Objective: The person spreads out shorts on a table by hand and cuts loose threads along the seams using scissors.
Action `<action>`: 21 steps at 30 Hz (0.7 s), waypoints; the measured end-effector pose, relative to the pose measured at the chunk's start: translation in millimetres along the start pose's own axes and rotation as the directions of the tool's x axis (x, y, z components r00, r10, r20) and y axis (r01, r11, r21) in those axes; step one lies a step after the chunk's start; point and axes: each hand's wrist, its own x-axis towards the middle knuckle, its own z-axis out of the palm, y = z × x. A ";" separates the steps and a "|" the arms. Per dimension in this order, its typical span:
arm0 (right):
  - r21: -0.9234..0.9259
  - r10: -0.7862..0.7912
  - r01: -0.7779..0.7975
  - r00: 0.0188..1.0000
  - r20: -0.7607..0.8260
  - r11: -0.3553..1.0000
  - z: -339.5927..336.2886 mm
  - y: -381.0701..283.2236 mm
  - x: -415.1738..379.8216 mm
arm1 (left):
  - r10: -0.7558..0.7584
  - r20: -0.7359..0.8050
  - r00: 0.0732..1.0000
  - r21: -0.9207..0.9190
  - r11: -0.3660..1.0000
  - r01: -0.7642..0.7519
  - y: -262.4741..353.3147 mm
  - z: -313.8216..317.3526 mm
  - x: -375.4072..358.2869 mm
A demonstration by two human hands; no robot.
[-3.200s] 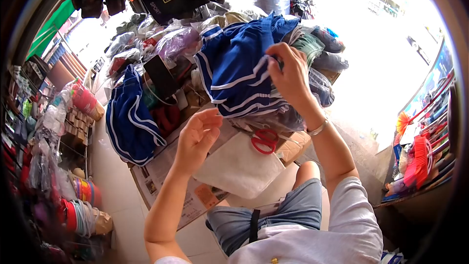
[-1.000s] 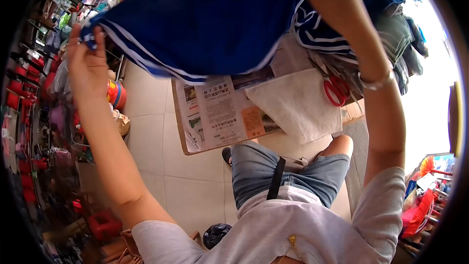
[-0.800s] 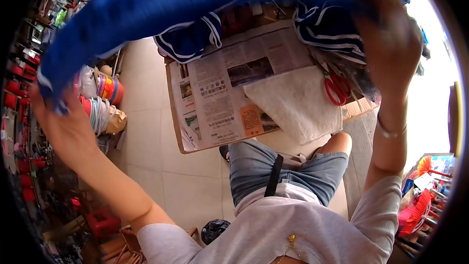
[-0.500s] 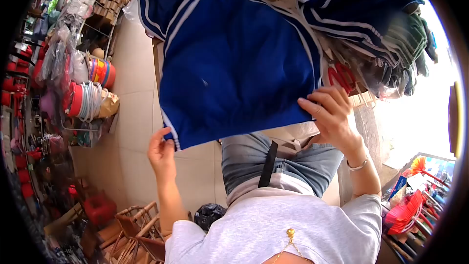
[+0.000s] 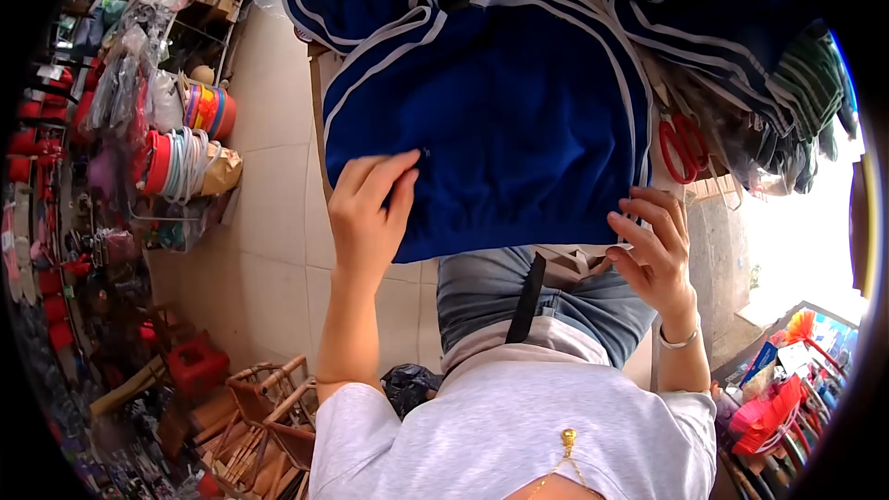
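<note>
A blue garment (image 5: 519,111) with white stripes along its edges is spread out in front of me, its gathered hem toward my lap. My left hand (image 5: 366,208) is over its lower left part. The thumb and forefinger are closed together beside a small pale mark on the cloth; whatever is between them is too small to make out. At the lower right corner, my right hand (image 5: 659,245) has its fingers and thumb around the hem's striped edge. Red-handled scissors (image 5: 683,143) lie just right of the garment.
More striped blue clothing (image 5: 713,18) is piled at the upper right, beside green-striped cloth (image 5: 807,83). Shelves of goods and a coil of pale hose (image 5: 185,165) line the left. A wooden chair (image 5: 269,407) stands at lower left, near a black plastic bag (image 5: 407,387).
My left hand has let go of the lower left corner and moved up and right onto the cloth, its fingertips at the pale mark. My right hand stays at the right corner.
</note>
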 end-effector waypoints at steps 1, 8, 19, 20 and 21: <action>0.010 0.000 0.000 1.000 -0.014 1.000 0.5 -1.1 -0.9 | -0.018 0.056 0.998 0.012 1.000 0.017 -3.3 5.8 6.0; 0.038 0.067 -0.064 0.995 -0.072 0.997 -2.3 0.4 -16.2 | -0.048 0.169 0.984 0.085 0.996 0.034 -15.7 20.0 11.8; 0.342 0.064 0.008 0.978 -0.197 0.940 33.5 -10.2 -92.2 | 0.491 0.208 0.846 -0.688 0.688 -0.231 137.8 91.8 -35.4; 0.405 0.140 -0.116 0.990 -0.031 0.907 45.3 -10.7 -122.8 | 0.529 0.212 0.822 -0.732 0.643 -0.225 148.4 114.1 -38.0; 0.364 0.279 -0.271 0.960 0.032 0.891 61.7 -21.0 -143.3 | 0.543 0.197 0.817 -0.754 0.616 -0.227 162.2 133.4 -40.8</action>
